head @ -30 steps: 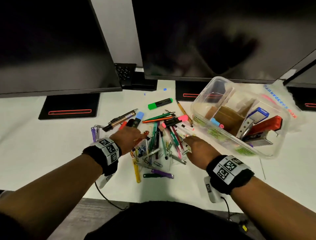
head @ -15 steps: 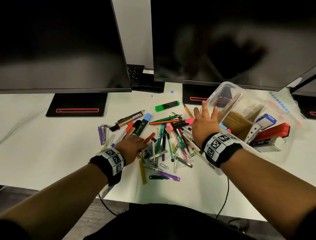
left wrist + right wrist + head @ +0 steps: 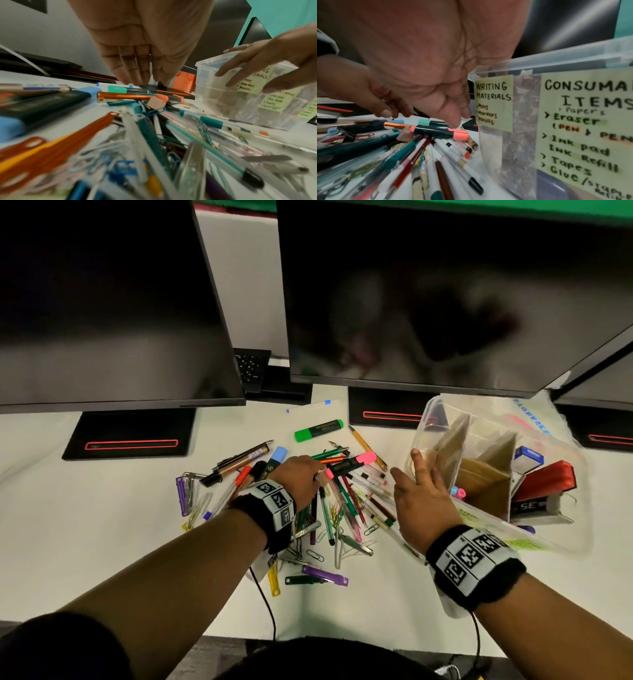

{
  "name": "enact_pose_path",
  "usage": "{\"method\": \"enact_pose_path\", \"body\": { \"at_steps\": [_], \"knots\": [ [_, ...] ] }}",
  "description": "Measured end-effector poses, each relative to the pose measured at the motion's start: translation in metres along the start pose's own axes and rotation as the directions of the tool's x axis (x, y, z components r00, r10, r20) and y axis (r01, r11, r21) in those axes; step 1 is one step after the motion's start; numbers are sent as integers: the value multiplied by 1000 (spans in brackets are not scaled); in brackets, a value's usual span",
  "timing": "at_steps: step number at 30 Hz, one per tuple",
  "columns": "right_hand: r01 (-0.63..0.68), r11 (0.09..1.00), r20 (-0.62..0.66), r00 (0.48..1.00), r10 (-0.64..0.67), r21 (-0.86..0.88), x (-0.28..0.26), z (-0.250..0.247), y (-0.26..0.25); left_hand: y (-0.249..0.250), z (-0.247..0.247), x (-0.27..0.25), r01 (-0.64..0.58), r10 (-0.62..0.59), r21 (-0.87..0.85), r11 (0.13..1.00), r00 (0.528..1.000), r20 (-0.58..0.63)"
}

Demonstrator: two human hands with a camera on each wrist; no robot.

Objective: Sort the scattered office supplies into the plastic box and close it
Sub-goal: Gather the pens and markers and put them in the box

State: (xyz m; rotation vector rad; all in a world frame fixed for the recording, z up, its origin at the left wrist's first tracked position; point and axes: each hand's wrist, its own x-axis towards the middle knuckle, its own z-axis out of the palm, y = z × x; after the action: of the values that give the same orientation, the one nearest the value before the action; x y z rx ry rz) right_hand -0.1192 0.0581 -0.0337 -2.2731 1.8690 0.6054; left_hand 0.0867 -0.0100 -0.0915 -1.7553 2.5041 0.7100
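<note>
A heap of scattered pens, markers, pencils and paper clips [image 3: 329, 508] is seen on a white desk [image 3: 102, 525], between two bare hands. To its right, a clear plastic box [image 3: 561, 546] with cardboard dividers and yellow handwritten labels is tilted, open, no lid on it. The right hand [image 3: 419, 494] is held open, fingers spread against the box's near wall at the section labelled for writing materials. The left hand [image 3: 301, 479] is lowered over the heap, fingers loosely extended, nothing gripped. Just beyond its fingertips a black highlighter with pink caps [image 3: 352, 463] is laid with its long axis running left to right, its far end pointing toward the box. The left hand is judged nearer to it.
</note>
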Motion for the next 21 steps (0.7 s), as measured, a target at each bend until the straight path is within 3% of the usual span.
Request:
{"method": "enact_pose_path", "body": {
  "at_steps": [8,13,16,21],
  "knots": [
    [46,995,-13,999,-45,85,12,-8,8,16,17,25,73,-84,103,992,991,106],
    [75,991,23,997,-78,111,34,-12,16,13,24,27,82,-85,79,993,995,46],
    [123,989,-9,992,-123,86,41,-11,19,8,25,25,41,-42,80,996,999,19],
    [129,974,-104,988,-111,188,39,-13,17,7,30,21,-44,34,93,995,993,110]
  ]
}}
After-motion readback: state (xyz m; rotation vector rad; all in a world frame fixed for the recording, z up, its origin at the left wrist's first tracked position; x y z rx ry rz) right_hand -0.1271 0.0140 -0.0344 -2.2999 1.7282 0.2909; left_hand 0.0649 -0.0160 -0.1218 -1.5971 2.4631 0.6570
